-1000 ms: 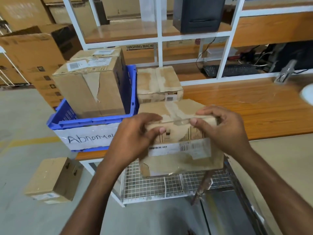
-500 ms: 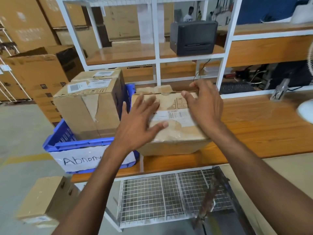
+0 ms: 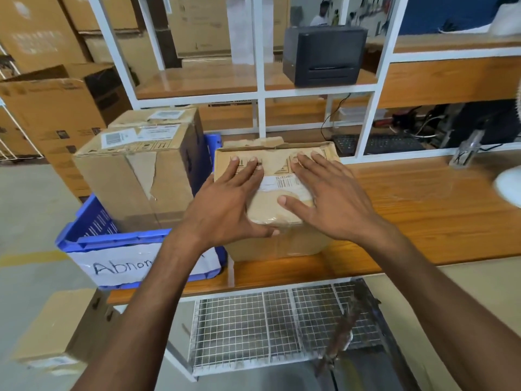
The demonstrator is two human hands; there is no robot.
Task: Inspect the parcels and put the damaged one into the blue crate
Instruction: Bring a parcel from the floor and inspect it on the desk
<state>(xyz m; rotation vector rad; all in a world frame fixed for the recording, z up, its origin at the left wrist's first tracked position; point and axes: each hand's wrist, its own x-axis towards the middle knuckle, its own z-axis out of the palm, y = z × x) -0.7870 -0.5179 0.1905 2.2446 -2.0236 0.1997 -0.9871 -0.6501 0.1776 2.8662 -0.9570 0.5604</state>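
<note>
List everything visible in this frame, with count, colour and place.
Brown cardboard parcel with white barcode label: one, brown, on the bench beside the crate, under both hands.
Second brown cardboard parcel: one, brown, behind the first, mostly hidden.
Blue plastic crate: one, blue, bench's left end, handwritten white label on its front.
Brown cardboard boxes: two, brown, in the crate; the front one's face is torn.
Wooden bench top: one, orange-brown, centre.
Black printer: one, black, upper shelf.
Black keyboard: one, black, behind the bench.
White wire-mesh shelf: one, white, below the bench.
Brown cardboard floor box: one, brown, lower left.
Left hand: one, flat on the parcel.
Right hand: one, flat on the parcel.
</note>
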